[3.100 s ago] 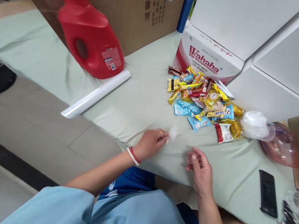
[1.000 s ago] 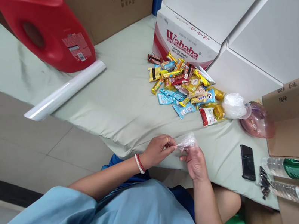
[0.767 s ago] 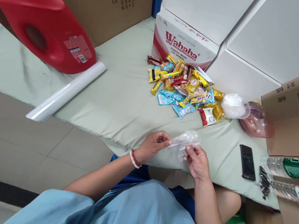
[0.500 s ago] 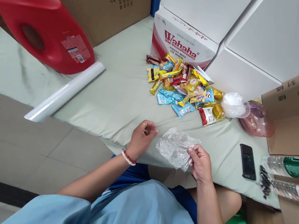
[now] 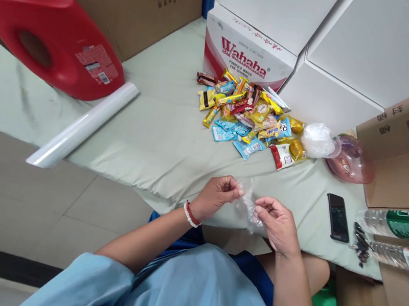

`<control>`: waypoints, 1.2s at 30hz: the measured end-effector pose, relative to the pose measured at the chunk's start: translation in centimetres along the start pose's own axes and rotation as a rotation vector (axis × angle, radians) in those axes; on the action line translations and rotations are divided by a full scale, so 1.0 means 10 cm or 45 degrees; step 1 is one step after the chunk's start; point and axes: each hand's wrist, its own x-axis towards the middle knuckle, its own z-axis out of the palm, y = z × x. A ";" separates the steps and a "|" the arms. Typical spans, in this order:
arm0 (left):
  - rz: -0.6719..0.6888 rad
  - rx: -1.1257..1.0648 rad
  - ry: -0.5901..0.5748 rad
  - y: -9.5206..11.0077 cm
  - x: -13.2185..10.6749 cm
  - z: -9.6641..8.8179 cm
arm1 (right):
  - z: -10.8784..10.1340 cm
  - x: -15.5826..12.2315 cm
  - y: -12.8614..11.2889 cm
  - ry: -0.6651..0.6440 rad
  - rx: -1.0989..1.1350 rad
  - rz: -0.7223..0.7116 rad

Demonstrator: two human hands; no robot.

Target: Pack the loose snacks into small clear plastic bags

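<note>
Your left hand [image 5: 217, 194] pinches the film [image 5: 248, 201] at ten o'clock, your right hand [image 5: 279, 225] at three; its crumpled long axis slants eleven to five, at six o'clock from the sweets [image 5: 259, 113].

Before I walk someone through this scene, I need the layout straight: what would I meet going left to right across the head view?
Red jug → left hand → crinkled clear plastic → right hand → dark phone → green-labelled bottle.
</note>
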 end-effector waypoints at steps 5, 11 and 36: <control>-0.007 -0.063 0.255 0.13 0.02 -0.37 | -0.16 0.02 0.03 0.149 0.193 0.085; 0.074 0.291 0.580 0.26 0.11 -0.97 | -0.25 0.06 0.11 0.226 0.257 0.098; 0.032 0.479 -0.037 -0.14 0.07 0.19 | 0.18 -0.14 0.25 -0.013 -1.149 -1.022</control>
